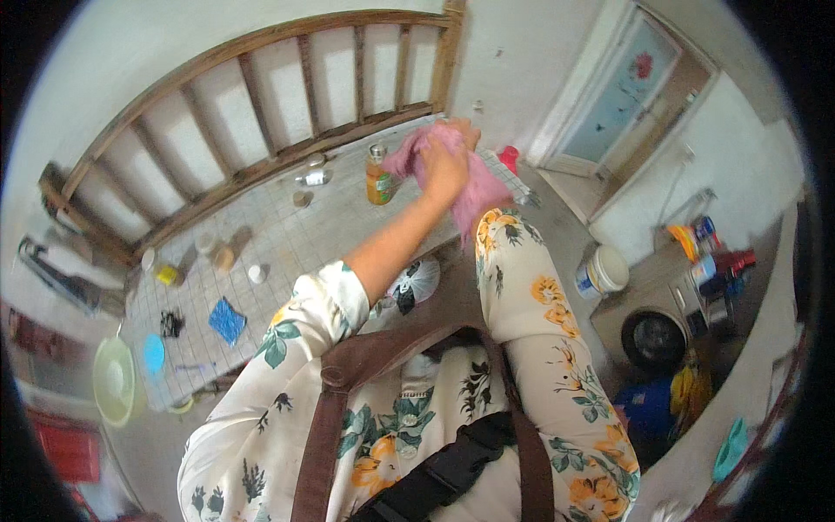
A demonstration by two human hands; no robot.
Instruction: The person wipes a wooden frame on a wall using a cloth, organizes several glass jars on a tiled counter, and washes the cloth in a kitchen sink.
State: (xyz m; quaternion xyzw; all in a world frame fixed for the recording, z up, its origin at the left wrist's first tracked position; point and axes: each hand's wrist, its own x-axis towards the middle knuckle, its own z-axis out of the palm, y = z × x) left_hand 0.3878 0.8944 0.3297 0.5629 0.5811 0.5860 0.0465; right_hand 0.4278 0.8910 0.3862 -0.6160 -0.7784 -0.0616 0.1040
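A pink cloth (479, 186) hangs bunched between my hands, over the far right end of a grid-patterned table (274, 228). My left hand (443, 163) grips its upper part. Just beyond, my right hand (464, 130) is largely covered by the cloth, which also drapes over that wrist; its fingertips show, but its grip is hidden. Directly left of the cloth stands a glass bottle of amber liquid (378, 179). Farther left on the table are a small labelled bottle (313, 177), a jar with a yellow label (164, 271), a white cup-like item (257, 273) and a blue packet (227, 321).
A wooden slatted rail (303, 85) runs along the table's far side. A white bucket (603, 269) stands on the floor to the right, near a black round basin (652, 337). A clear bag (416, 279) lies below the table's near edge. A pale green basin (114, 382) is at the left.
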